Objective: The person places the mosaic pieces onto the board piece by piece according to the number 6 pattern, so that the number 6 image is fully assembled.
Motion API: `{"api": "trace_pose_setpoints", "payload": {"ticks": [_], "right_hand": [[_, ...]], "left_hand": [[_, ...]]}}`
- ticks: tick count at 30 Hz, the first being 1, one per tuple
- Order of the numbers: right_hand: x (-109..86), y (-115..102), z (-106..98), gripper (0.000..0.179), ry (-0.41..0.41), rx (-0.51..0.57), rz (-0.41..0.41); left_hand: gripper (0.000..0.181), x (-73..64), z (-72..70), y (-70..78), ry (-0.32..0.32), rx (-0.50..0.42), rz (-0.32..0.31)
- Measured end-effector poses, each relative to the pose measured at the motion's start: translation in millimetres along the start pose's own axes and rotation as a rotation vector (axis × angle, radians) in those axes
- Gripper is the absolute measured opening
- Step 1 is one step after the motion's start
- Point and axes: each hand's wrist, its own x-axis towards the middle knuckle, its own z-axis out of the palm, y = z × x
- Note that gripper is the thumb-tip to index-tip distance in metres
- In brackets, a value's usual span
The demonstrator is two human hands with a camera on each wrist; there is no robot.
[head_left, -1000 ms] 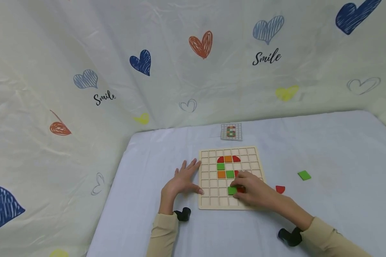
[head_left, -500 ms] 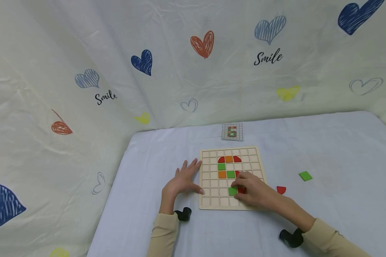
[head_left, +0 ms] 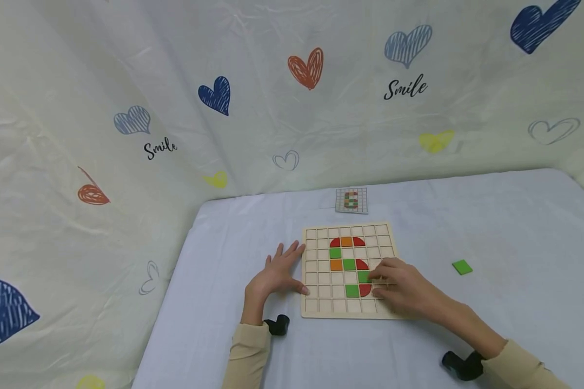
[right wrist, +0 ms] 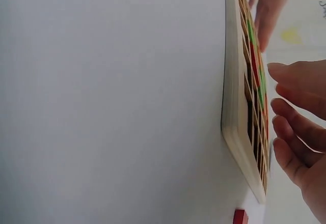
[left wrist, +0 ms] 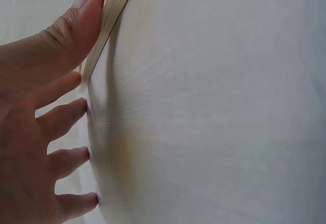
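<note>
In the head view a wooden grid board point(head_left: 323, 308) bears red, orange and green tiles in its cells. My left hand point(head_left: 276, 274) lies spread at its left side, with the thumb on the frame; the left wrist view shows the thumb point(left wrist: 69, 33) against the board's edge. Above the right part of the board is my right hand point(head_left: 404, 283), fingers loosely bent and holding nothing. Its fingertips are close beside a green tile point(head_left: 364, 277) and a rounded red tile point(head_left: 365, 290). Left of the red one sits another green tile point(head_left: 352, 291).
A loose green tile point(head_left: 462, 267) lies on the white tablecloth to the right. A red piece point(right wrist: 240, 216) rests near the board in the right wrist view, hidden by the hand in the head view. Behind the board is a printed pattern card point(head_left: 351, 201).
My right hand has drawn back to the right from the tiles, uncovering the red tiles and the green tile between them. The left hand has stayed in place.
</note>
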Motion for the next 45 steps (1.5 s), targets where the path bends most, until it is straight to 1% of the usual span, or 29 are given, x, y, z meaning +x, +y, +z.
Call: {"api": "trace_pose_setpoints", "payload": {"ticks": [3, 8, 13, 16, 24, 29, 32, 35, 38, 41, 45], "right_hand": [[-4.4, 2, -4, 0.025, 0.017, 0.005, 0.005], [-13.3, 6, -11, 0.026, 0.041, -0.031, 0.002], [-23.4, 14, -16, 0.028, 0.041, -0.038, 0.023], [-29.3, 21, -19, 0.032, 0.064, -0.050, 0.021], [-43.0, 41, -25, 0.039, 0.161, -0.162, -0.041], [-49.6, 55, -27, 0.044, 0.242, -0.157, -0.122], [-52.3, 62, -27, 0.047, 0.274, -0.167, -0.157], [-53.7, 65, -27, 0.046, 0.283, -0.179, -0.163], [-53.8, 66, -26, 0.043, 0.272, -0.182, -0.147], [-52.8, 64, -26, 0.043, 0.251, -0.183, -0.110], [-51.1, 58, -27, 0.045, 0.198, -0.178, -0.040]], "left_hand": [[0.113, -0.3, 0.3, -0.3, 0.001, 0.006, 0.000], [0.113, -0.1, 0.8, -0.9, 0.000, 0.006, 0.000], [0.113, 0.1, 1.4, -1.3, -0.003, 0.005, -0.003], [0.112, 0.0, 1.0, -1.0, -0.003, 0.006, -0.005], [0.111, -1.5, -3.1, 0.9, -0.003, 0.006, -0.019], [0.111, -1.5, -2.9, 0.4, 0.000, 0.000, -0.017], [0.111, -1.2, -2.6, -0.1, 0.001, -0.001, -0.015], [0.111, -0.8, -2.4, -0.7, 0.002, -0.001, -0.015], [0.111, -0.5, -2.0, -1.4, 0.002, -0.004, -0.013], [0.112, -0.4, -1.3, -1.9, -0.001, -0.006, -0.010], [0.112, 0.2, -0.6, -1.8, -0.003, -0.007, -0.006]]}}
